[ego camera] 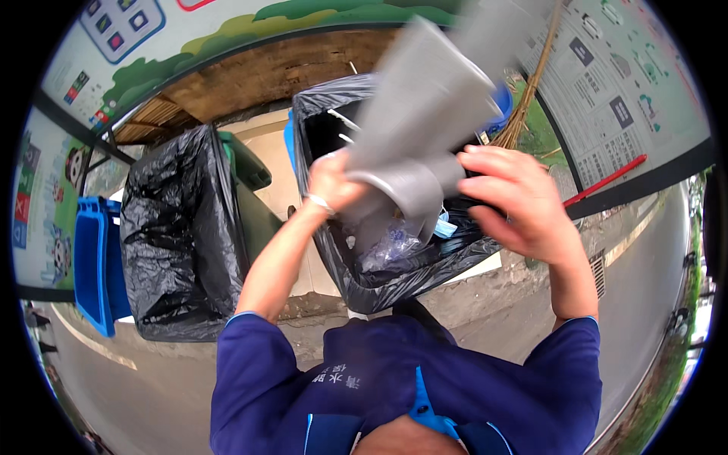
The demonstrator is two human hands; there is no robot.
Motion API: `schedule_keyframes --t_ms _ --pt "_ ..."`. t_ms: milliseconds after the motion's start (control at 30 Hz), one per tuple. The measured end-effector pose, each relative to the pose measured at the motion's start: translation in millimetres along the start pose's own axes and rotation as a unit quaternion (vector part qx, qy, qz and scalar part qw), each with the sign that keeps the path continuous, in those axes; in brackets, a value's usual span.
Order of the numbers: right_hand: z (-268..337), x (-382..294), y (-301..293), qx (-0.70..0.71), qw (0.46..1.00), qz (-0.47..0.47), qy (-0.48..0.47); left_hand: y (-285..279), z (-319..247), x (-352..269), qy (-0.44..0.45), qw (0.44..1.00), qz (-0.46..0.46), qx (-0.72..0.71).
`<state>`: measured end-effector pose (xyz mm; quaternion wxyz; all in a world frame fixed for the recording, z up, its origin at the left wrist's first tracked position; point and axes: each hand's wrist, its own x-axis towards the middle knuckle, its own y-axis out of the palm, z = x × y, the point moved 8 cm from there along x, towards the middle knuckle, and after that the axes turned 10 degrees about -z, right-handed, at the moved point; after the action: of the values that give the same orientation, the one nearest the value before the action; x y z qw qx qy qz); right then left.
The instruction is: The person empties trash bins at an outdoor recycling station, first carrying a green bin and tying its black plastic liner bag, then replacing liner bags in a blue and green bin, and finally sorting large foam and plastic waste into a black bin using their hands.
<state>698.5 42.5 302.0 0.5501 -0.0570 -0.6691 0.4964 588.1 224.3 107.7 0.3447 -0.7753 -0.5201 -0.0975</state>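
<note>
A bulky grey plastic piece (424, 102), blurred by motion and apparently a pipe with a side branch, hangs over a bin lined with a black plastic bag (381, 296). My left hand (333, 182) grips its lower left side. Its upper end blurs into more grey material at the top of the view. My right hand (515, 199) is at the right of the branch, fingers apart; whether the fingertips touch it cannot be told. Beneath the piece, a clear crumpled plastic wrapper (392, 247) and a light blue face mask (445, 226) lie in the bin.
On the left stands a green bin (256, 213) with a black liner (170, 244), beside a blue bin (94, 261). A twig broom (520, 108) and a red stick (606, 181) are at right. Printed panels (625, 85) enclose the far side. A kerb edge (310, 310) runs below the bins.
</note>
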Motion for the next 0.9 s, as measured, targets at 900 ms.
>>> schedule_keyframes --t_ms 900 --pt "-367 -347 395 0.402 0.473 -0.021 0.784 -30 29 -18 -0.264 0.896 -0.349 0.075"
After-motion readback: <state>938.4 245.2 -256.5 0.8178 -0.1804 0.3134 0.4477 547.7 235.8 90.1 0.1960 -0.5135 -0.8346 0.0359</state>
